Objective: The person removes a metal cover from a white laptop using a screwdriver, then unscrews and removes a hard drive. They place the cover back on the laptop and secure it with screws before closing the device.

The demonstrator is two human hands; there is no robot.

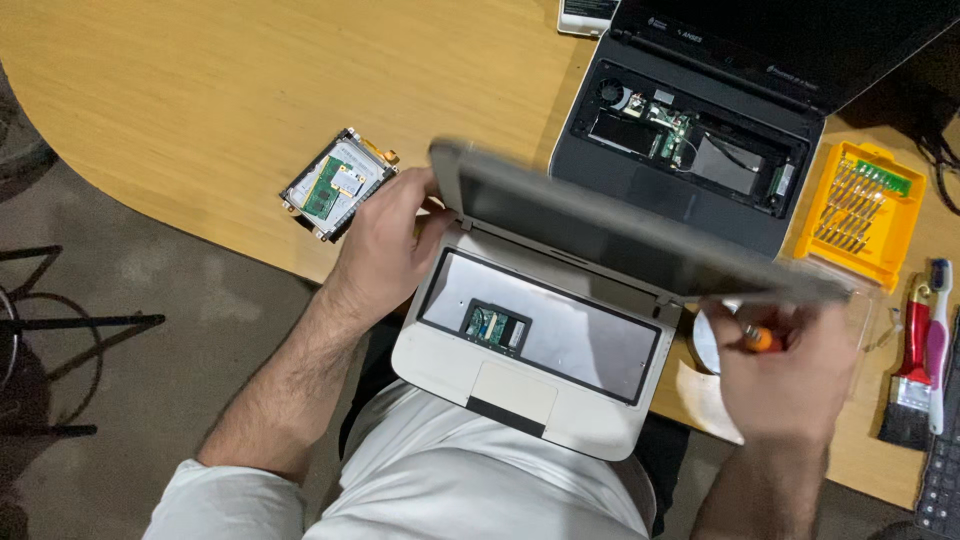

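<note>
Right hand (790, 375) fingers pinching orange screwdriver (760, 340), left hand (385, 245) fingers curled gripping white laptop (520, 400)

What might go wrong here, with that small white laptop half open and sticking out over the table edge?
1. The small white laptop overhangs the wooden table onto the person's lap; it might slip if the left hand lets go.
2. The orange-handled screwdriver in the right hand sits close to the lid and could scratch it.
3. The loose green circuit boards on the metal drive caddy lie near the edge and might get knocked off.

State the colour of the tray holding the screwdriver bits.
Yellow-orange tray, with a green strip at one end; clearest in the head view.
</note>
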